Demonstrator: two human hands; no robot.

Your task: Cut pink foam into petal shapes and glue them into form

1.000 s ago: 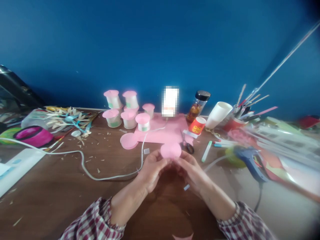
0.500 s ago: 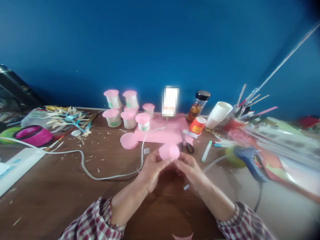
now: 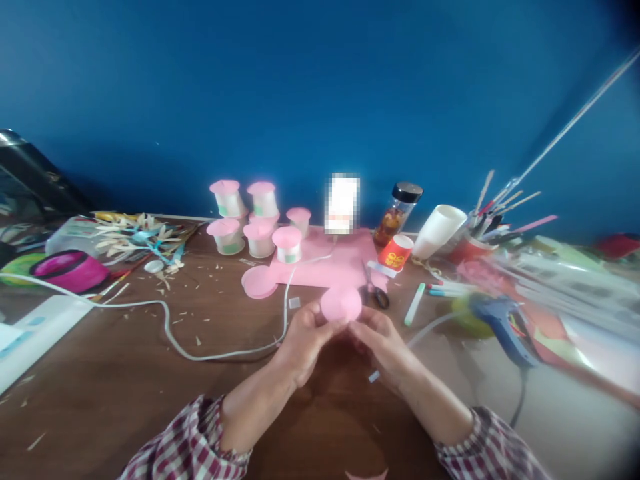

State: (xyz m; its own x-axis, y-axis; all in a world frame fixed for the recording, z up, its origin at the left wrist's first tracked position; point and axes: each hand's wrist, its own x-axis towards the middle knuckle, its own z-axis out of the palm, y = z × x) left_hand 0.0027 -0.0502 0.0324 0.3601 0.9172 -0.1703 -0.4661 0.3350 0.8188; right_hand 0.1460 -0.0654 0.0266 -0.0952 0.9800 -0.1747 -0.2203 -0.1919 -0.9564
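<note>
Both my hands hold a small pink paper disc (image 3: 341,303) upright above the brown table (image 3: 100,373). My left hand (image 3: 304,340) pinches its lower left edge, and my right hand (image 3: 379,343) pinches its lower right edge. Just beyond the disc lie black-handled scissors (image 3: 376,291) on a pink paper sheet (image 3: 330,267). A stack of flat pink discs (image 3: 259,282) lies left of the sheet. Behind it stand several white cups topped with pink discs (image 3: 260,223).
A white cable (image 3: 200,350) curves across the table to my left hand's side. A blue glue gun (image 3: 500,320), markers (image 3: 414,303), a red paper cup (image 3: 395,252), a jar (image 3: 399,212) and a pot of brushes (image 3: 480,230) sit right. Wood scraps (image 3: 140,233) and a pink bowl (image 3: 70,272) sit left.
The pink disc has shifted very slightly between my fingertips; my hands stay in nearly the same place.
</note>
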